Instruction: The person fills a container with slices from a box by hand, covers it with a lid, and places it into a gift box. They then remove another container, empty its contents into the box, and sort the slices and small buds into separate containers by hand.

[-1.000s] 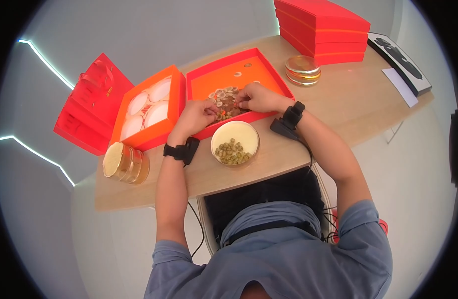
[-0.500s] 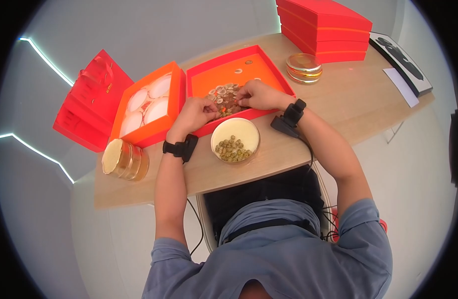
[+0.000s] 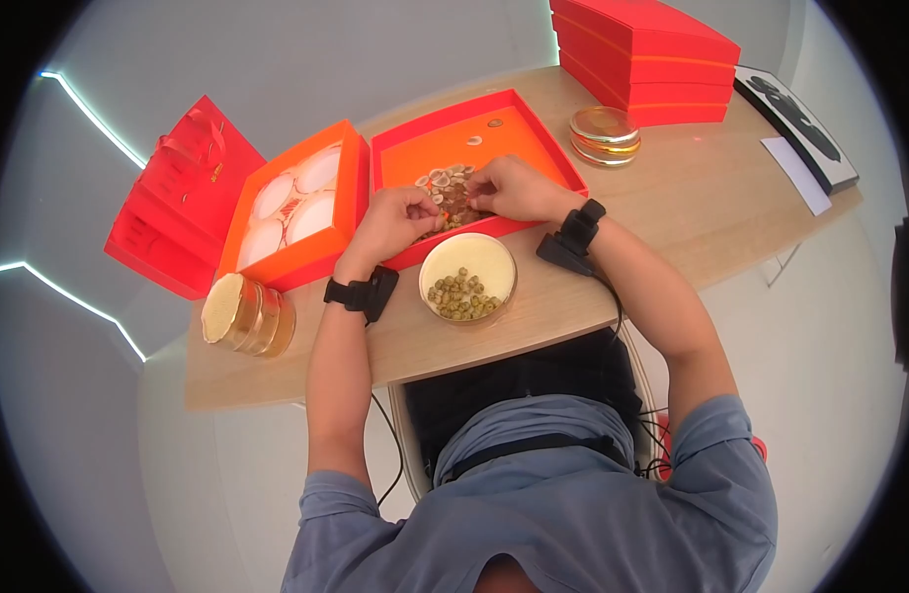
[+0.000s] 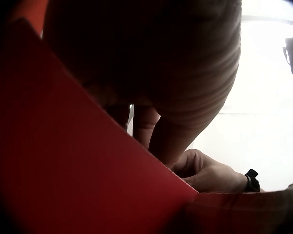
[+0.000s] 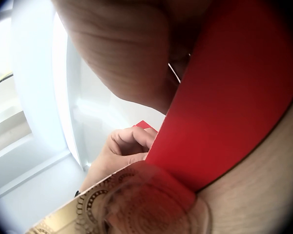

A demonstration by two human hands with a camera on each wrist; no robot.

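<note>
Inside the open red box (image 3: 395,156) with an orange floor lies a heap of small dried pieces (image 3: 440,181), brown, pale and greenish. Over the heap's left side is my left hand (image 3: 390,225), its fingers bent and tips close together. My right hand (image 3: 519,190) reaches in from the right, thumb and fingertips low at the heap. Whether either hand pinches a piece is too small to tell. Just in front stands a round container (image 3: 464,259) with green-brown pieces (image 3: 464,296). Red box walls partly hide the fingertips in the left wrist and right wrist views.
An orange box (image 3: 341,212) with round white lids adjoins on the left, beside a red bag (image 3: 193,193). Stacked jars (image 3: 262,324) stand front left. Flat round containers (image 3: 605,138), stacked red boxes (image 3: 662,69) and a framed picture (image 3: 795,124) are at the right.
My left hand's fingertips have lifted slightly from the heap and curled more closely. My right hand stays nearly in place, with only small finger movement.
</note>
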